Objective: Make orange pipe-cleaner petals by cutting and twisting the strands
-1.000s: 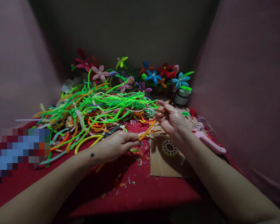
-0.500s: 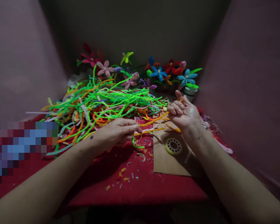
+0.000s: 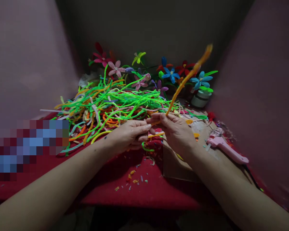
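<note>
Right hand (image 3: 175, 131) and left hand (image 3: 132, 133) pinch the orange pipe cleaner (image 3: 188, 77) low down; fingertips kept close together should give tight bends.

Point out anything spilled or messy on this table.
Small coloured clippings are strewn over the red cloth, and pipe cleaners lie in a tangled heap behind the left hand and right hand, which pinch an orange pipe cleaner. The pink glue gun lies on its side.

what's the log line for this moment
left hand: pinches orange pipe cleaner | right hand: grips it, tip up | glue gun nearby
</note>
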Motion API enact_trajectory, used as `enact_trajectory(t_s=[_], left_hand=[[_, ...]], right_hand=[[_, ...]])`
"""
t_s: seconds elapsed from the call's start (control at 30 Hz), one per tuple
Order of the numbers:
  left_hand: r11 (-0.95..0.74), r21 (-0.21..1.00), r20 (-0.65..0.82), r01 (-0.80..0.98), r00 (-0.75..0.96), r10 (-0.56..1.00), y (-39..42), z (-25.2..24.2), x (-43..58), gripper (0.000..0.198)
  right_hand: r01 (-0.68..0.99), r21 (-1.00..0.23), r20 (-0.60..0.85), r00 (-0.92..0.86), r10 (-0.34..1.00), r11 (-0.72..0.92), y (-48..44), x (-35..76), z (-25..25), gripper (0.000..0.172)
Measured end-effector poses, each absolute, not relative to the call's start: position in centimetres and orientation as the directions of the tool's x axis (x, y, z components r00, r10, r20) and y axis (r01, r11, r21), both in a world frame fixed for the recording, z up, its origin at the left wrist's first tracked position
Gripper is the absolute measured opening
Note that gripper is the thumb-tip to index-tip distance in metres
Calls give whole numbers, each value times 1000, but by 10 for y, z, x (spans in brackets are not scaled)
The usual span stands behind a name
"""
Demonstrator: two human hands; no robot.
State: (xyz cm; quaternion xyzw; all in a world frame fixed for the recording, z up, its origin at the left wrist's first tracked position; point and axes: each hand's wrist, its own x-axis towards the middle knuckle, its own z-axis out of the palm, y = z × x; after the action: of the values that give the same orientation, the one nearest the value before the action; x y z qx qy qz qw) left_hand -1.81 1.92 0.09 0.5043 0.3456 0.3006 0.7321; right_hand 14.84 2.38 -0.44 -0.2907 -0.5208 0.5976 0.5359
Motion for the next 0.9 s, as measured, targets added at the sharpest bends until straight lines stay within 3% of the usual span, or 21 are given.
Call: enact_trajectory(t_s=[0.2,0.37,0.53,0.9], left_hand=[[366,928,-264,-73,563,783,28,6,-25,15],[349,936,-269,-33,570,776,25,3,-22,13],[255,964,-180,-80,510,841,21,5,-21,9],[38,997,-62,67,393,917,11,18,-17,9]], right_hand=[[-483,-873,179,-204,962,60,33,153,-2,17],[-535,-844,71,-183,981,-38,36,156,-4,14],[-605,-794,43,-171,984,-70,41,159,-4,14],[-317,-948,104,-301,948,4,20,146,-12,6]])
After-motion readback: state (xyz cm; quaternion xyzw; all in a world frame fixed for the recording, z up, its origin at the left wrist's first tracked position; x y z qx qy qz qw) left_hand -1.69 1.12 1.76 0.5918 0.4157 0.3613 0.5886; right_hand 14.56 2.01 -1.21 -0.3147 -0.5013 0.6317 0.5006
